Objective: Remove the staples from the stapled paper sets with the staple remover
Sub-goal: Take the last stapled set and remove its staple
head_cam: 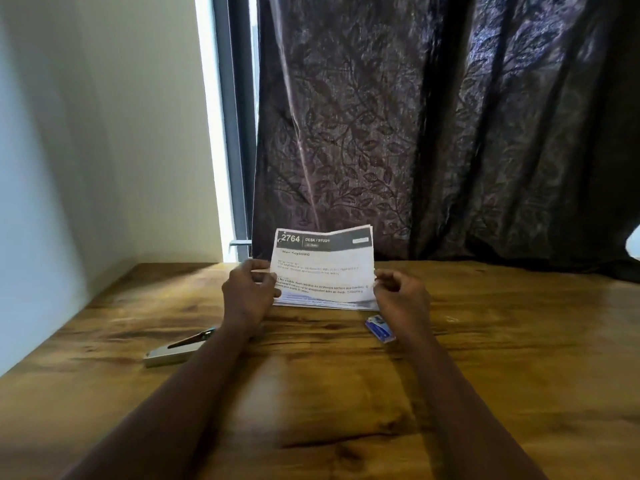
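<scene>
Head view shows two bare forearms reaching from the near edge over a wooden table [519, 358]. A little further, a metal tool [173, 351] lies on the table, left of the left forearm. It may be the remover, but I cannot tell for sure. A small blue box [380, 329] lies just beside the right wrist, and no hand touches either of them.

Further on, the left hand [247, 292] grips the left edge of the paper set [323, 265], with its fingers curled round the sheets. The right hand [401, 294] has its fingers curled at the right edge and appears to pinch it. The set is between the two hands, tilted up, with its lower edge on or close to the table and its printed front facing the camera. Behind it hangs a dark curtain [433, 133].

I judge the step as the preparation: the set is picked and held for a look, and no staple is pulled yet. The staple itself is too small to make out. The next move calls for one free hand — probably the set must go flat under one hand while the other takes the tool and brings it to the stapled corner.
</scene>
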`<action>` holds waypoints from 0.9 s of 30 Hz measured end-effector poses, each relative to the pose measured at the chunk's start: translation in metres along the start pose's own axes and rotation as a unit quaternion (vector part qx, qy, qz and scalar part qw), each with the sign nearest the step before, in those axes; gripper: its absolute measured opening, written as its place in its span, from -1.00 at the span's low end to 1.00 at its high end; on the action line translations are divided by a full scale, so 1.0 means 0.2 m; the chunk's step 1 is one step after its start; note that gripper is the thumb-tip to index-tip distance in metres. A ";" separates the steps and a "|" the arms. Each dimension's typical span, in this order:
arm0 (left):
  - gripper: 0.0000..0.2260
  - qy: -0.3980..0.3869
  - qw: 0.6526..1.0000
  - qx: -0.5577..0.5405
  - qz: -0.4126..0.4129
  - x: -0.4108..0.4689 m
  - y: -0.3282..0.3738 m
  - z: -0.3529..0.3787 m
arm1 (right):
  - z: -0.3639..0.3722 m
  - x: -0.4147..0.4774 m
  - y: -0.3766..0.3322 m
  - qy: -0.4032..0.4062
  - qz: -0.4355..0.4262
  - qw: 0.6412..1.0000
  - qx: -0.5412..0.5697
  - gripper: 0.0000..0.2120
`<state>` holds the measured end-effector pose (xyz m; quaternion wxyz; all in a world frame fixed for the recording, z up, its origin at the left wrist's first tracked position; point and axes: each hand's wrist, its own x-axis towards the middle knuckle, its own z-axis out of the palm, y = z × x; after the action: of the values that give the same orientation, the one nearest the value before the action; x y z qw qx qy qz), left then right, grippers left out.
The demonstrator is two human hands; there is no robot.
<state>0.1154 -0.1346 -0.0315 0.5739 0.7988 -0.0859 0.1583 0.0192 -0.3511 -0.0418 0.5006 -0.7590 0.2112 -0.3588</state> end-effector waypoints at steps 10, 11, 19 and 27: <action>-0.69 -0.087 0.965 0.234 0.076 -0.03 -0.03 0.06 | 0.04 0.02 0.09 0.016 0.015 0.971 -0.239 -0.90; -0.70 -0.090 0.960 0.252 0.078 -0.04 -0.03 0.06 | 0.04 0.02 0.09 0.016 0.017 0.965 -0.262 -0.92; -0.64 -0.047 0.920 0.345 0.178 -0.13 0.09 -0.09 | 0.01 -0.05 0.05 0.034 0.012 0.951 -0.308 -0.70; -0.31 -0.201 0.879 0.431 -0.032 -0.24 0.11 -0.64 | -0.06 -0.19 0.01 -0.011 0.028 0.950 -0.311 -0.33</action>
<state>0.0438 -0.0230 0.0091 0.1477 0.9843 -0.0971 -0.0021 -0.0145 -0.3326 -0.0539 0.2520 -0.8746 0.3277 -0.2533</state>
